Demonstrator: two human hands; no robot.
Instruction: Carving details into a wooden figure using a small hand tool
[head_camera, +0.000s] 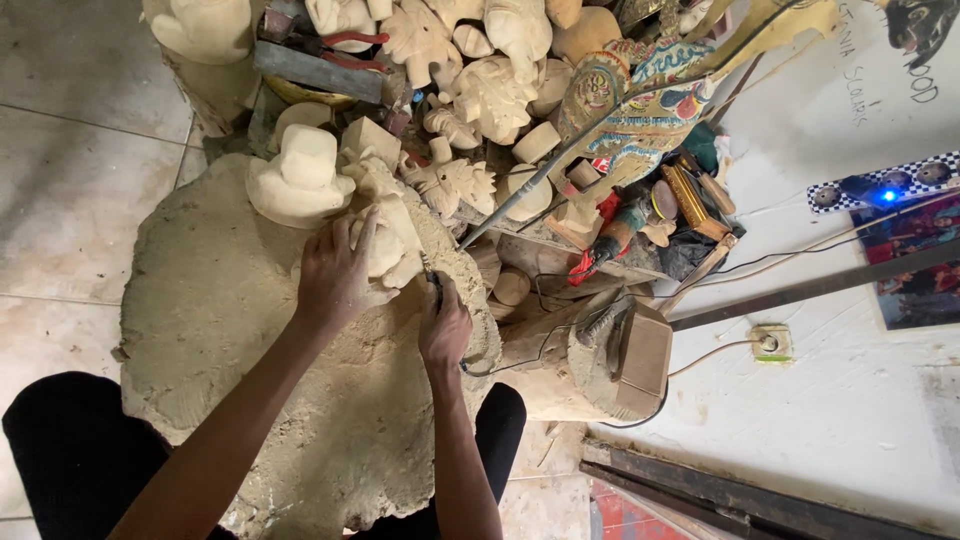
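Both of my forearms reach up from the bottom of the head view, over my dark-trousered knees and across the big rough stone-coloured block (230, 330) I work on. My left hand (335, 275) is spread and curled over a pale unfinished wooden carving (385, 240), fingers wrapped on its near side, pressing it against the top of the block. My right hand (445, 325) is closed in a fist around a small dark tool (432, 278), whose tip meets the carving's right edge; a thin cable (530, 355) runs from beside that hand toward a boxy grey machine (630, 355) just right of the block. Just left of the carving on the block sits a pale hat-shaped wooden piece (300, 180). Beyond it lies a heap of other pale carved figures (480, 60), and to the right a painted flat puppet (640, 110) in many colours leans against a rod. White tiled floor (70, 150) shows at the left.
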